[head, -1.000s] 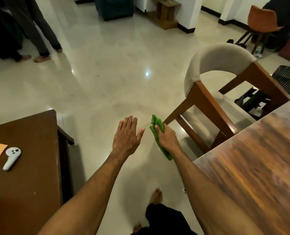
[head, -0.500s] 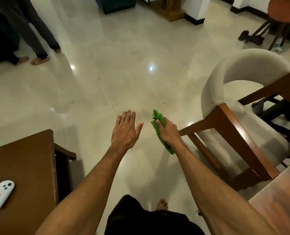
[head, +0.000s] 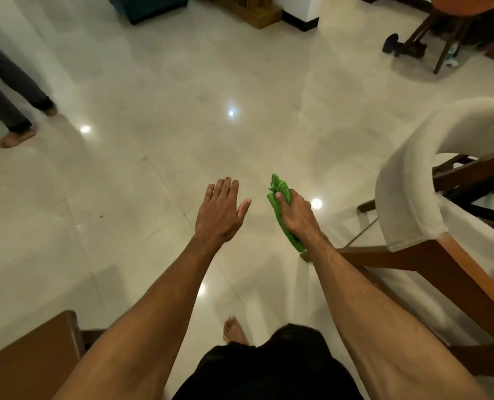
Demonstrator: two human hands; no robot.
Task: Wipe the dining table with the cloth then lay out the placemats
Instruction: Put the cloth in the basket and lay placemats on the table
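While the two bare arms are stretching forward over the pale, glossy floor [head: 159,82], the one green cloth [head: 279,189] is sitting bunched in the right hand [head: 296,216]. That hand's fingers are curling round it, and one crumpled end is poking out past the knuckles while the other is trailing down under the wrist. The left hand [head: 220,213] is hovering just beside it, palm down, with four fingers lying straight and close together and the thumb angling out toward the cloth. It is touching nothing, and a narrow gap is showing between the two hands.

On the right, one chair [head: 407,180] with a cream padded back and a reddish wooden frame is standing close beside the right forearm. At lower left, one corner of a brown wooden surface [head: 23,359] is edging into view. Down between the arms, one bare foot [head: 234,332] is showing on the tiles, just above a pair of dark shorts [head: 269,370].

Four bright light spots [head: 230,113] are glinting off the floor. At far left, two grey trouser legs [head: 6,111] of a bystander are standing over bare feet. At top right, one orange seat [head: 465,4] and one dark shoe [head: 390,43] are sitting well apart from the hands.
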